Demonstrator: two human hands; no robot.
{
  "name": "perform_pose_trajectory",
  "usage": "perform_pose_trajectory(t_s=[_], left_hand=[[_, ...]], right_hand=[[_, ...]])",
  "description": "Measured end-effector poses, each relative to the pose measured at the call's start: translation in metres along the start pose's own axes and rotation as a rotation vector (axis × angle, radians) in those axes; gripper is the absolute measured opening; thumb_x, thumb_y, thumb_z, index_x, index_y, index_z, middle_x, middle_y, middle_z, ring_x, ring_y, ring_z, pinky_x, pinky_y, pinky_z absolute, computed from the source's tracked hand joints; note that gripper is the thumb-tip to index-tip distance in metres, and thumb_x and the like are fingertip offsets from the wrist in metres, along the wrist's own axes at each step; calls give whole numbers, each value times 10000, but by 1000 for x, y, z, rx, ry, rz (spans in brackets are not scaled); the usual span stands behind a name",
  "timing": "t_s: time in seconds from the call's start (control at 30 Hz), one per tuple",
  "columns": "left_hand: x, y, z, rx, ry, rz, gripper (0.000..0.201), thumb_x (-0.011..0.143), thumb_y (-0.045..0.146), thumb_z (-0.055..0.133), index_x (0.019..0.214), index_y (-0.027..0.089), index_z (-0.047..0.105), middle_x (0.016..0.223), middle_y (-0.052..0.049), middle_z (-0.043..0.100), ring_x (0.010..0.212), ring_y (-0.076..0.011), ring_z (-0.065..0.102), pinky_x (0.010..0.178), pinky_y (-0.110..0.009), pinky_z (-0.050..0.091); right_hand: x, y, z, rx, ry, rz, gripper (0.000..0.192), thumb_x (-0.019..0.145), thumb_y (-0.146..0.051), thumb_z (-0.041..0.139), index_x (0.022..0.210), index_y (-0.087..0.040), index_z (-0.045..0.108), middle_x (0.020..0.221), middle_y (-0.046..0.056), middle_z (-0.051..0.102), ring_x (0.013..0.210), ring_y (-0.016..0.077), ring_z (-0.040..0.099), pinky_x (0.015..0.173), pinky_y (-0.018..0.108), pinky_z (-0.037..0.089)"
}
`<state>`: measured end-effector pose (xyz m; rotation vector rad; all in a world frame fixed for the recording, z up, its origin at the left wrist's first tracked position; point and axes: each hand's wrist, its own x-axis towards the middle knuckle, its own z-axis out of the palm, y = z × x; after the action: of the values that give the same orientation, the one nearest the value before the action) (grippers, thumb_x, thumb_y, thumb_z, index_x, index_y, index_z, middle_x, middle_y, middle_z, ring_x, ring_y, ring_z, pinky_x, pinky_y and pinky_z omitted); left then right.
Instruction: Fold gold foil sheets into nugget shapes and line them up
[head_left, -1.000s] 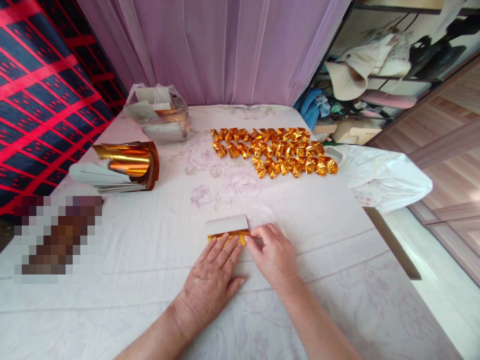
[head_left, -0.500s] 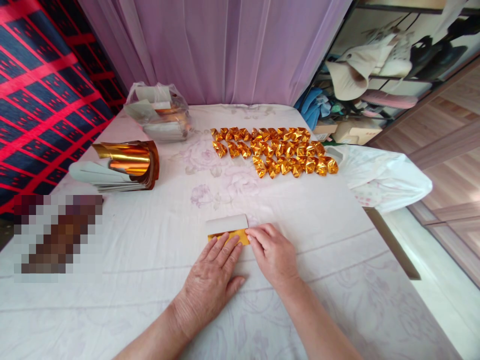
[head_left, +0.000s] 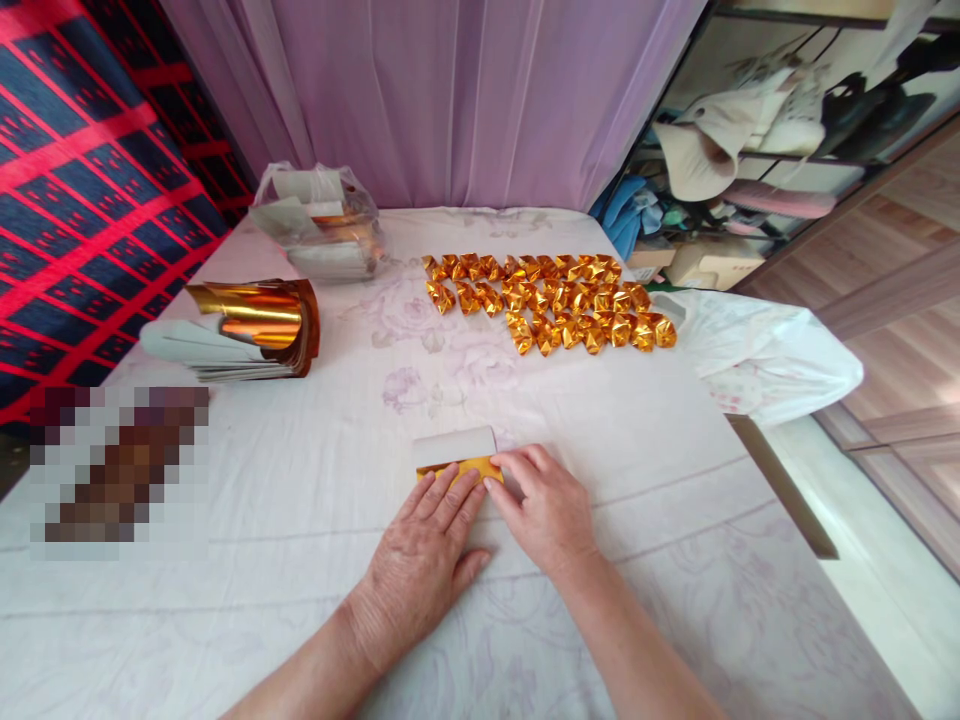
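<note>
While pressed flat on the white flower-printed tablecloth [head_left: 300, 520], left hand [head_left: 420, 560] with fingers spread, fingertips resting on the near edge of a small sheet of gold foil paper with a white back [head_left: 456, 453]. Right hand [head_left: 544, 505] just beside it, palm down, fingers loosely curved, touching the sheet's right end; neither hand closed around anything, only pressing. Sheet lying in the middle of the cloth, white flap folded over, a gold strip showing below. Farther back, rows of small folded gold foil pieces [head_left: 551, 302]. At left, a curled stack of gold foil sheets [head_left: 251, 330]; behind it a clear plastic bag of more sheets [head_left: 319, 220]. At right, a white plastic bag [head_left: 757, 355] near the table edge.
</note>
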<state>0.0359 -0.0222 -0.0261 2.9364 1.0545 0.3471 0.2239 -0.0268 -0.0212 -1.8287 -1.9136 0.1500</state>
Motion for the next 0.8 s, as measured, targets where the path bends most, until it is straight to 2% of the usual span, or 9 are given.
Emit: perform_pose_trajectory(t_s=[0.37,0.47,0.53,0.67,0.8], left_hand=[[0,-1,2,-13,14,-5,546,955,466,476,1394,143,500,1459,-103,514,1369,-271,439,1125,-438,377],[0,-1,2,-14,34,-9,548,963,501,450,1375,148,527,1433,-96,543,1347,-268,467,1128,-430,373],[0,-2,3,-13,39,-7,548,967,509,439,1367,147,536,1426,-96,551,1340,-270,476,1125,-429,374],[1,-2,3,-25,32,-6,554,965,508,449,1366,134,534,1427,-105,547,1340,-279,475,1121,-436,375],[2,-2,2,-48,18,-14,579,960,505,460,1399,129,493,1436,-107,538,1355,-276,457,1127,-429,364]], right_hand=[[-1,10,0,128,-58,-17,208,916,-187,520,1030,-251,682,988,36,684,868,175,656,778,296,509],[0,15,0,185,-37,-24,235,917,-177,477,1020,-244,677,977,42,684,880,180,660,790,310,520],[0,17,-1,249,26,-18,225,908,-180,466,999,-234,664,952,46,684,857,177,661,774,304,528],[2,7,-5,362,166,23,160,916,-225,463,965,-220,615,903,47,676,756,155,652,701,266,530],[7,-10,5,428,120,-9,178,924,-201,428,976,-224,597,907,52,689,830,163,664,757,269,528]])
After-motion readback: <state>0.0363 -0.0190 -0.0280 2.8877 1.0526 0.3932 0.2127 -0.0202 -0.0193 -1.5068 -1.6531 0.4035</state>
